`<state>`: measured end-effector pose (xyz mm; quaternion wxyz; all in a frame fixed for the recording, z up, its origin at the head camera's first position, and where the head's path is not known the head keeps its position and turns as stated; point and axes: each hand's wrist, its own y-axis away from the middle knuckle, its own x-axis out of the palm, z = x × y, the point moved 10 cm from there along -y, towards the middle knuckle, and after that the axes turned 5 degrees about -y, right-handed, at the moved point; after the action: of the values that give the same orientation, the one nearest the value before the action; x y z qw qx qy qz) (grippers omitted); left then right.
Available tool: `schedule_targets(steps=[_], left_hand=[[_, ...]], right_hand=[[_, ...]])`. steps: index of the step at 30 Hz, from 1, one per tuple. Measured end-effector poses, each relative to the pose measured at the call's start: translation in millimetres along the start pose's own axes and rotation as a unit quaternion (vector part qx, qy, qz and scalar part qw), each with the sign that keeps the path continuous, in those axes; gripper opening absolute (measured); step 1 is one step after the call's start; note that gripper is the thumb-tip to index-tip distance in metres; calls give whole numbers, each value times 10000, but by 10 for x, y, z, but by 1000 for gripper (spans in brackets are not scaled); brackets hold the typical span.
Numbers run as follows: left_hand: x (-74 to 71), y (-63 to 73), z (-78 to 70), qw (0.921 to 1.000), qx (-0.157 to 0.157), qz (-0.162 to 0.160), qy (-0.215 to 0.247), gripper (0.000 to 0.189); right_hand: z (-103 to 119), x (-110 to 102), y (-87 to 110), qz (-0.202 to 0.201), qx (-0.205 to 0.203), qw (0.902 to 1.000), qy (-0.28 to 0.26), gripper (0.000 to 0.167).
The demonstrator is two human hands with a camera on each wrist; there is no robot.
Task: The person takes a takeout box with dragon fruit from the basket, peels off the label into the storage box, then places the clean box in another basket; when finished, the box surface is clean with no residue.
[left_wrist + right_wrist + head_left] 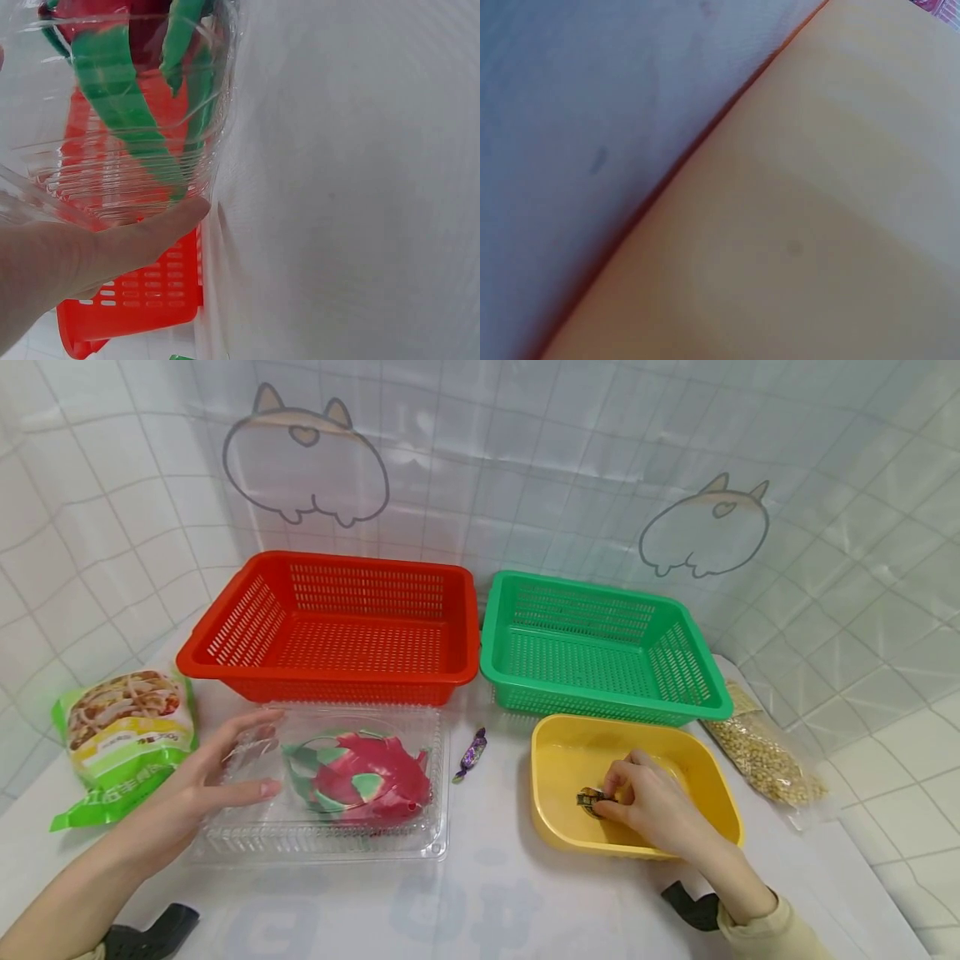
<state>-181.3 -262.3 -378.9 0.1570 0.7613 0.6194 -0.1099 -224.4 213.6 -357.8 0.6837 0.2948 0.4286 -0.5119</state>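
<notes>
Black-and-gold wrapped candy (588, 799) was in yellow plastic tub (556, 770), not yet released.
R hand (647, 797) pinched it; L hand (201, 783) spread wide on clear plastic box (330, 843) w/ pink-and-green dragon fruit (375, 787); purple twist-wrapped candy (471, 754) lay outside, untouched.

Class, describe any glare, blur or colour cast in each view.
Head view: glare glints on the clear box, and wrinkles bend grid lines on the backdrop; left wrist view: pale reflections streak the box; right wrist view: the yellow tub looks blurred, the tablecloth bluish.
</notes>
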Motion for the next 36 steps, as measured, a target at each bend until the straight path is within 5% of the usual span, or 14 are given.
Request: schedule_targets(steps=[10,19,31,36], left_hand=[[7,4,-12,10000,-17,-34,-10,78],[10,2,-17,9999,-137,51,60,76],[5,3,-5,9999,-74,34,67,76],[4,3,-15,10000,-40,24,22,76]], right_hand=[[36,18,-19,89,-227,9997,34,16],[60,105,-23,651,-375,9968,-285,38],[57,54,-28,406,-494,9972,-387,13],[60,48,-18,399,-534,9971,-357,16]])
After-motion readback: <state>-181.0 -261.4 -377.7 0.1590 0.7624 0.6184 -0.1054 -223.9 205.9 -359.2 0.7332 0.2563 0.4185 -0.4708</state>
